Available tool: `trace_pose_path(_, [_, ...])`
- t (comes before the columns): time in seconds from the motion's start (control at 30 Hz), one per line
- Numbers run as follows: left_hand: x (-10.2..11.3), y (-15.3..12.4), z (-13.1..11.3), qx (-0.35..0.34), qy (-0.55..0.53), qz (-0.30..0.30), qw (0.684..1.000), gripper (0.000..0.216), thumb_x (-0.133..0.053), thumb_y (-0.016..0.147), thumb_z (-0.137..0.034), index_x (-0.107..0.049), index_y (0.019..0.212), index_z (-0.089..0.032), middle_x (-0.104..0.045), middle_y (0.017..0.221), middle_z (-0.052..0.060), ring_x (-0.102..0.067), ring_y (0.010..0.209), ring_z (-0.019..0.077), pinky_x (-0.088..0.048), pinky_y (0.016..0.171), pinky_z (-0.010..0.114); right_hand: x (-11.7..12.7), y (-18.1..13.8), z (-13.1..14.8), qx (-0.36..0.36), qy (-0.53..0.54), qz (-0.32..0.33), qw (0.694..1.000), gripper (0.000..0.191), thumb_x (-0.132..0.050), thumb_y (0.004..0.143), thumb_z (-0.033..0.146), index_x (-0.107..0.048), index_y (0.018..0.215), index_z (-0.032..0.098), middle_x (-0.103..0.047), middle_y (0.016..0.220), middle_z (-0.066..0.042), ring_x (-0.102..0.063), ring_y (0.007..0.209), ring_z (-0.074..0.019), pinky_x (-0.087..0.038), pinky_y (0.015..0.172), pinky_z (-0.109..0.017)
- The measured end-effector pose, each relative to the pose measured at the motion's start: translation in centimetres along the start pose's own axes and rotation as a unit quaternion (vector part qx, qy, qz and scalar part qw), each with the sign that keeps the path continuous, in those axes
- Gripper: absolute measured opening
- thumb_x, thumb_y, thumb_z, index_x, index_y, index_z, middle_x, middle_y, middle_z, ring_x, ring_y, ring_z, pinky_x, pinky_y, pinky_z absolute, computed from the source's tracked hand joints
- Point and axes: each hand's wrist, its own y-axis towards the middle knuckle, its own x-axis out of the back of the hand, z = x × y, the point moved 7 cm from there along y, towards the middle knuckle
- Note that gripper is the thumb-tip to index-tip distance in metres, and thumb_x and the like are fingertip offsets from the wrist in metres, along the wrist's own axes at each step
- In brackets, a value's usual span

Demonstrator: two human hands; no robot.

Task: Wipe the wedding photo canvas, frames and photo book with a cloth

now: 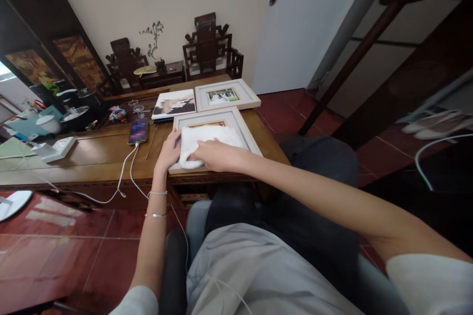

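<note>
A picture frame [244,133] with a pale wooden border lies flat at the table's near edge, with a small picture inside its wide light mat. My left hand [170,151] grips this frame along its left side. Bunched on the frame's near part is a fluffy white cloth [190,142], which hides much of the picture. The fingers of my right hand [214,155] are closed on the cloth and press it against the frame; some fingertips are tucked out of sight.
Behind lie a second picture frame [236,101] and a white picture panel [175,103]. To the left are a phone [138,131] on a white cable [123,170], a power strip [64,149], a figurine [117,114] and tea ware. The wooden table [107,157] ends close to my lap.
</note>
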Motion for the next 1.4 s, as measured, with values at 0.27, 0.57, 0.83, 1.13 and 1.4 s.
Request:
trace_pose_path(0.27, [0.3,-0.2,0.3,0.007,0.009,-0.007,1.000,0.054,-0.044,0.084,-0.011,-0.057,0.137,-0.017,-0.049,0.151,0.008,-0.035,0.147,0.0233,-0.024,0.124,0.043,-0.6,-3.8,-4.3,-0.055,-0.050,-0.006,0.997,0.044,-0.045,0.085,0.003,-0.073,0.113,0.022,-0.070,0.106,-0.017,-0.067,0.100,-0.0310,-0.044,0.082,-0.037])
trace_pose_path(0.57, [0.3,-0.2,0.5,-0.001,0.008,-0.036,0.999,0.054,-0.044,0.082,-0.008,-0.062,0.131,-0.020,-0.055,0.147,0.006,-0.039,0.145,0.0230,-0.027,0.123,0.043,0.2,-2.9,-2.2,-0.047,-0.065,0.004,0.997,0.036,-0.047,0.087,0.006,-0.074,0.107,0.019,-0.072,0.100,-0.016,-0.068,0.097,-0.0300,-0.045,0.076,-0.034])
trace_pose_path(0.83, [0.3,-0.3,0.1,-0.019,-0.021,-0.021,0.999,0.051,-0.043,0.085,-0.011,-0.063,0.131,-0.020,-0.058,0.144,0.006,-0.036,0.147,0.0239,-0.028,0.122,0.044,0.1,-0.7,0.0,0.043,-0.023,-0.051,0.997,0.052,-0.043,0.085,0.000,-0.065,0.128,0.021,-0.067,0.120,-0.018,-0.061,0.117,-0.0311,-0.047,0.091,-0.040])
trace_pose_path(1.13, [0.4,-0.3,-0.4,-0.021,-0.017,-0.013,1.000,0.047,-0.045,0.085,-0.010,-0.065,0.127,-0.021,-0.058,0.144,0.005,-0.036,0.147,0.0240,-0.029,0.122,0.042,-1.4,-2.0,0.5,0.073,-0.049,-0.107,0.990,0.058,-0.042,0.081,-0.005,-0.060,0.133,0.015,-0.061,0.133,-0.020,-0.056,0.124,-0.0296,-0.039,0.103,-0.044])
trace_pose_path(1.4, [0.3,-0.1,0.3,-0.009,0.003,-0.025,1.000,0.049,-0.041,0.084,-0.003,-0.065,0.125,-0.013,-0.061,0.140,0.011,-0.038,0.146,0.0226,-0.027,0.123,0.042,-0.5,-8.2,-4.9,-0.074,-0.067,-0.013,0.995,0.048,-0.043,0.079,-0.004,-0.073,0.107,0.019,-0.074,0.102,-0.013,-0.067,0.100,-0.0278,-0.043,0.081,-0.033])
